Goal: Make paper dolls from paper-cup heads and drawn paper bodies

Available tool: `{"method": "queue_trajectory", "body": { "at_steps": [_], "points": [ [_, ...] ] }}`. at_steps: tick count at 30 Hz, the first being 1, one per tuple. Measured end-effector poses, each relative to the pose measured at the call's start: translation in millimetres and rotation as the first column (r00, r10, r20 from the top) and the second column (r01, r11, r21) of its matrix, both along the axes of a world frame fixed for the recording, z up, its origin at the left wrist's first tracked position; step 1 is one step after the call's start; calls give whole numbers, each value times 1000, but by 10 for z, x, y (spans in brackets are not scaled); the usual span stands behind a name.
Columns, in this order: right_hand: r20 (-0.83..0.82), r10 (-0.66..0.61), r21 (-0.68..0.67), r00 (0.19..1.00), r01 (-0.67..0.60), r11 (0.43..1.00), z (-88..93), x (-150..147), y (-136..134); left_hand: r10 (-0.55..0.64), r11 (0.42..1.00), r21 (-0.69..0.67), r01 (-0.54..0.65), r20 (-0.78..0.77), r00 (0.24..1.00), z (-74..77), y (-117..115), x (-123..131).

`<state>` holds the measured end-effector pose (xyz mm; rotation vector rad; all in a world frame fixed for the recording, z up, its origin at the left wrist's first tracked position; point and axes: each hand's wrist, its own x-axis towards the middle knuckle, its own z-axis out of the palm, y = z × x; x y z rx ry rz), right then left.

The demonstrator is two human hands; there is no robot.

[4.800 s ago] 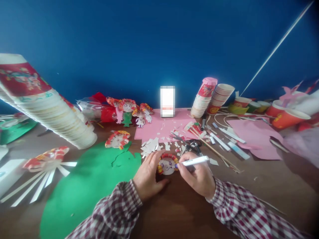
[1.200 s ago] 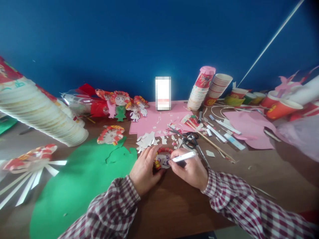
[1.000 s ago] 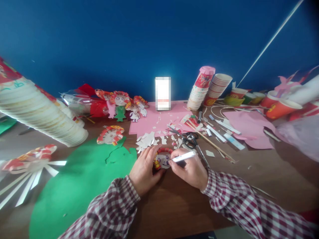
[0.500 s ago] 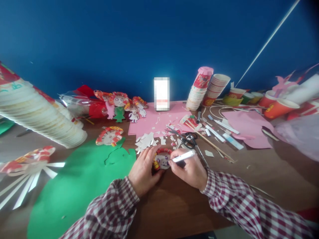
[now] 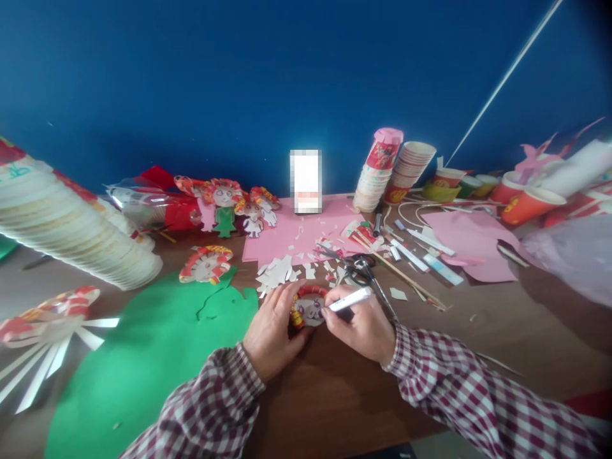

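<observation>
A paper cup cut into a doll's head (image 5: 313,310), with a red and yellow curled rim and a drawn purple-eyed face, lies on the table between my hands. My left hand (image 5: 273,331) grips its left edge, the thumb along the lower side. In my right hand (image 5: 364,326) is a white marker pen (image 5: 351,299), slanting down to the left with its tip at the right side of the face. The fingers hide the tip itself. Just beyond lie black-handled scissors (image 5: 361,268) and white paper scraps (image 5: 277,273).
Green paper (image 5: 157,357) covers the left of the table, near a cut cup with strips (image 5: 57,322). Finished paper dolls (image 5: 224,207) stand at the back. Pink sheets (image 5: 282,229), cup stacks (image 5: 375,178), a leaning cup stack (image 5: 81,223) and wooden sticks (image 5: 406,277) surround the work.
The whole view has shifted slightly, so things sit a little further left. Both hands keep their hold on the doll's head and the marker pen, with hardly any movement.
</observation>
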<state>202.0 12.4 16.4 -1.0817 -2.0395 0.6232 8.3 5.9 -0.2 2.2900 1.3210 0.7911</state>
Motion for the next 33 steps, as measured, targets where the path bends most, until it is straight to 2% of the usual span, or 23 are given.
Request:
{"method": "queue_trajectory", "body": {
  "at_steps": [33],
  "points": [
    [68, -92, 19, 993, 91, 996, -57, 29, 8, 6, 1000, -21, -7, -10, 1000, -10, 2, -1]
  ]
}}
